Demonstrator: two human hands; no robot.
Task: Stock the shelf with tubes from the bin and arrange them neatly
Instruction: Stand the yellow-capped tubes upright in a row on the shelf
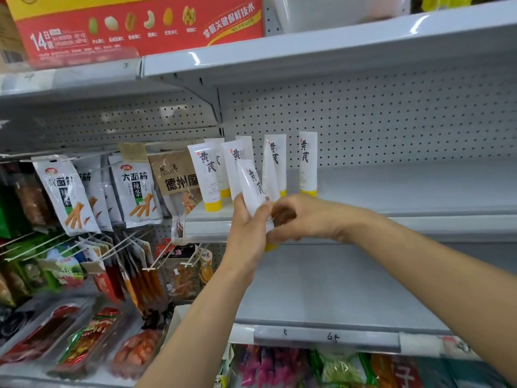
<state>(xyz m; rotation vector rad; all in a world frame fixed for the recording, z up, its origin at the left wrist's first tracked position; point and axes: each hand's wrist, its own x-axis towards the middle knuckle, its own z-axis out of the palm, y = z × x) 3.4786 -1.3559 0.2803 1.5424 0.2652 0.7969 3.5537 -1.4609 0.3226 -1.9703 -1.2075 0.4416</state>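
Several white tubes with yellow caps and black characters stand cap-down on the grey shelf (405,189); the leftmost (205,175) is at the shelf's left end, the rightmost (307,163) stands apart. In front of the shelf edge my left hand (247,228) grips one more tube (253,186), tilted, cap down. My right hand (296,219) touches that tube's lower part from the right, fingers curled around it. The bin is out of sight.
Snack packets (134,189) hang on pegs to the left of the shelf. A red carton (134,23) sits on the shelf above. A lower grey shelf (335,289) lies below my arms, with bagged goods (279,365) beneath it.
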